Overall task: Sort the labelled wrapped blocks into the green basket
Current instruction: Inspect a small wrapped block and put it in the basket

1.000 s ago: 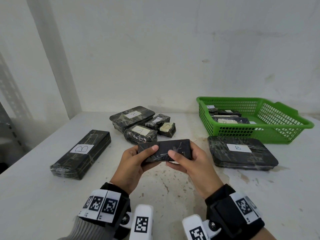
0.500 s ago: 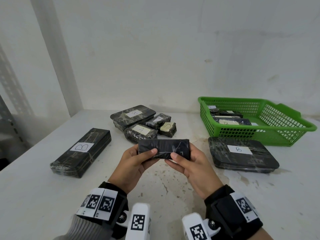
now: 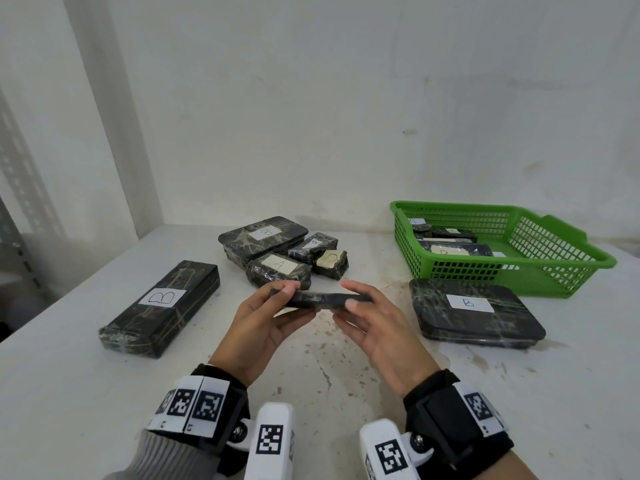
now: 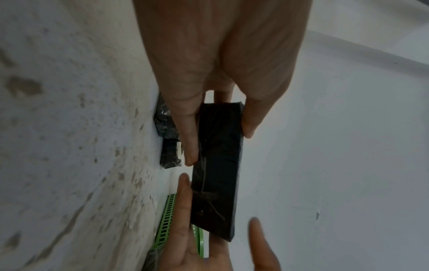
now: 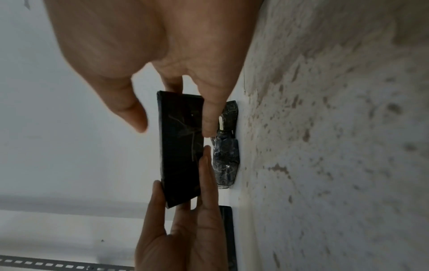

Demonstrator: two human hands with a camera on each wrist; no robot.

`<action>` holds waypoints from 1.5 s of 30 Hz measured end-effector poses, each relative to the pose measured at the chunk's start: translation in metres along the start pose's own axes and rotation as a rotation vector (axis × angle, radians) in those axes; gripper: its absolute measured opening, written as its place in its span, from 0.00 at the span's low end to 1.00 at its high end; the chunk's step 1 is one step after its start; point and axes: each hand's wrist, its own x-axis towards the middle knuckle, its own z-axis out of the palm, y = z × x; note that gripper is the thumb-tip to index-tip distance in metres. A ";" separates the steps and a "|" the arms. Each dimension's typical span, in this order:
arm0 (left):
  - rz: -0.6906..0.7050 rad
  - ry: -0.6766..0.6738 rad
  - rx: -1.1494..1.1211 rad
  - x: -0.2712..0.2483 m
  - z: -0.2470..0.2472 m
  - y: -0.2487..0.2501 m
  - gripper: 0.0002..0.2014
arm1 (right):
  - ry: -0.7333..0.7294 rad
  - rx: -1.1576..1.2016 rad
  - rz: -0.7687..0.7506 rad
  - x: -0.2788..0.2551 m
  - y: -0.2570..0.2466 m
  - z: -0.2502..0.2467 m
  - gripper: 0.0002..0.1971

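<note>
Green basket [image 3: 568,271] at table's far right corner holds several blocks; six lie outside. Both hands, left [image 3: 263,323] and right [image 3: 377,327], pinch one unlabelled-side block [image 3: 322,299].

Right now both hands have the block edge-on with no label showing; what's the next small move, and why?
Probably keep rolling the held block until a labelled face turns up. The left hand and right hand pinch its ends, and both wrist views show only bare black wrap, so the letter is unread.
</note>
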 end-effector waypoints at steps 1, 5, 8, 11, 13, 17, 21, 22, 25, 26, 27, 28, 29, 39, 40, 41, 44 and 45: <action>0.008 -0.001 -0.009 0.000 0.000 0.000 0.15 | 0.013 0.034 -0.010 0.000 -0.001 0.001 0.17; 0.005 -0.018 -0.051 -0.002 0.003 0.000 0.15 | 0.084 0.027 -0.103 0.000 -0.002 0.001 0.23; 0.024 -0.006 -0.021 -0.002 0.007 -0.002 0.16 | 0.108 0.014 -0.132 0.000 -0.001 0.000 0.19; 0.078 0.006 0.042 -0.002 0.008 -0.005 0.16 | 0.093 0.030 -0.109 0.001 0.000 -0.001 0.18; 0.097 0.006 0.055 -0.003 0.008 -0.007 0.16 | 0.082 0.061 -0.099 0.001 0.000 -0.002 0.20; 0.078 -0.009 0.043 -0.004 0.010 -0.006 0.21 | 0.116 0.044 -0.127 0.002 -0.001 -0.001 0.18; 0.064 -0.021 0.052 -0.006 0.012 -0.006 0.20 | 0.150 0.036 -0.125 0.001 -0.001 -0.001 0.17; 0.067 -0.014 0.062 -0.006 0.012 -0.006 0.18 | 0.146 0.033 -0.114 0.001 -0.001 -0.001 0.18; 0.076 0.006 0.078 -0.006 0.011 -0.006 0.16 | 0.125 0.033 -0.081 0.002 -0.001 0.000 0.20; 0.075 0.007 0.083 -0.006 0.011 -0.006 0.15 | 0.118 0.039 -0.079 0.002 -0.001 0.000 0.21; 0.072 0.006 0.086 -0.006 0.011 -0.006 0.15 | 0.114 0.041 -0.087 0.002 0.000 0.000 0.21; 0.067 0.006 0.085 -0.006 0.011 -0.006 0.15 | 0.116 0.034 -0.108 0.002 0.001 -0.001 0.20; 0.061 0.005 0.083 -0.006 0.011 -0.006 0.15 | 0.123 0.022 -0.135 0.002 0.001 -0.001 0.19; 0.048 0.036 0.120 -0.007 0.014 -0.007 0.13 | 0.151 -0.053 -0.148 0.001 0.005 0.001 0.18; 0.050 0.035 0.126 -0.008 0.014 -0.007 0.13 | 0.153 -0.075 -0.151 0.001 0.006 0.002 0.22; 0.052 0.029 0.131 -0.008 0.014 -0.007 0.13 | 0.161 -0.112 -0.160 0.000 0.006 0.002 0.25; 0.056 -0.011 0.120 -0.008 0.013 -0.008 0.13 | 0.171 -0.212 -0.233 -0.003 0.003 0.001 0.19; 0.058 -0.023 0.114 -0.008 0.012 -0.007 0.13 | 0.168 -0.220 -0.248 -0.003 0.003 0.001 0.16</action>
